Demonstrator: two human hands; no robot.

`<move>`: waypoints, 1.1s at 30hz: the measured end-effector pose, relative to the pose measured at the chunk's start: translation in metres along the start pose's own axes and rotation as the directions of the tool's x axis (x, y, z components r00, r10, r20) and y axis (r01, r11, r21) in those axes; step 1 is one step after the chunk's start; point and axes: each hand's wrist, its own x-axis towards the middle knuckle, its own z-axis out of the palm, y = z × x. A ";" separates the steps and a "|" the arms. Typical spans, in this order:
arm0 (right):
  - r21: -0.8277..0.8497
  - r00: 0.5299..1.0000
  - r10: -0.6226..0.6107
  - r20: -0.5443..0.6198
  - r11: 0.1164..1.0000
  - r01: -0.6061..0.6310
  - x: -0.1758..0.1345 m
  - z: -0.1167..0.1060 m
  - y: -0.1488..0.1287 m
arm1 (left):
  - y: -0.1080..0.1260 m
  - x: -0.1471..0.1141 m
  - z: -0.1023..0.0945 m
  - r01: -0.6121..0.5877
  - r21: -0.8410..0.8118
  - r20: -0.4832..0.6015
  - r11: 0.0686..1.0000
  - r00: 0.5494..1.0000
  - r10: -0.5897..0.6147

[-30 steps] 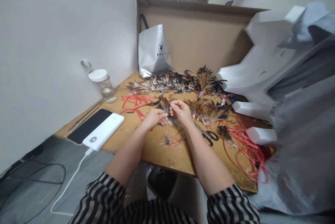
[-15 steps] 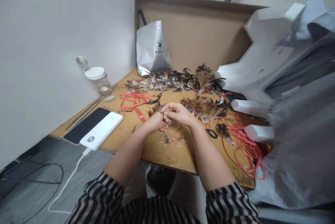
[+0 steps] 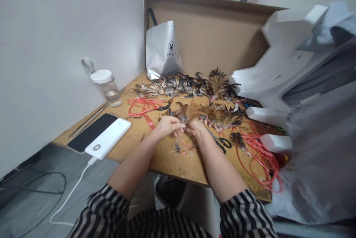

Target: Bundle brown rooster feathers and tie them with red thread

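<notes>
A small bunch of brown feathers [image 3: 189, 112] fans up and to the right between my two hands. My left hand [image 3: 168, 126] pinches it near the base with thumb and forefinger. Close against the base, my right hand [image 3: 195, 128] is closed with its fingers curled; what lies inside them is hidden. Just right of that wrist lie black-handled scissors [image 3: 224, 142], blades partly covered. Below the hands, feather scraps and red bits [image 3: 185, 148] are scattered on the table [image 3: 178, 165]. A row of brown feather bunches [image 3: 222, 117] lies beyond my right hand.
A longer feather pile [image 3: 180, 85] runs along the back below a silver bag [image 3: 161, 50]. Red plastic strips lie at left [image 3: 143, 106] and right [image 3: 263, 156]. At left are a jar [image 3: 107, 87], a phone [image 3: 91, 132] and a power bank [image 3: 109, 139]. White foam [image 3: 257, 76] borders the right.
My hands, clasped together before, have come slightly apart, and the feather bunch now shows upright between them. More of the scissors is visible beside my right wrist.
</notes>
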 end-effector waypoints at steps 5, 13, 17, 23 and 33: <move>0.224 0.991 0.128 -0.041 0.968 -0.116 0.000 -0.008 0.004 | -0.005 0.005 -0.005 0.004 -0.149 -0.170 0.989 0.985 -0.029; -0.043 0.977 -0.062 -0.206 0.998 0.054 -0.005 0.011 -0.001 | -0.016 0.017 -0.015 0.039 -0.150 -0.360 0.988 0.929 -0.091; -0.430 0.955 -0.285 -0.078 0.874 0.225 -0.017 0.030 -0.006 | -0.023 0.018 -0.018 0.087 0.026 -0.365 0.996 0.928 -0.072; -0.745 0.932 -0.319 0.175 0.576 0.337 -0.028 0.036 -0.027 | -0.028 0.010 -0.017 -0.022 0.419 -0.217 0.908 0.968 0.123; -0.140 0.933 0.112 0.341 0.988 -0.067 -0.012 -0.022 -0.028 | -0.007 -0.006 -0.002 -0.090 0.167 0.239 0.982 0.970 0.048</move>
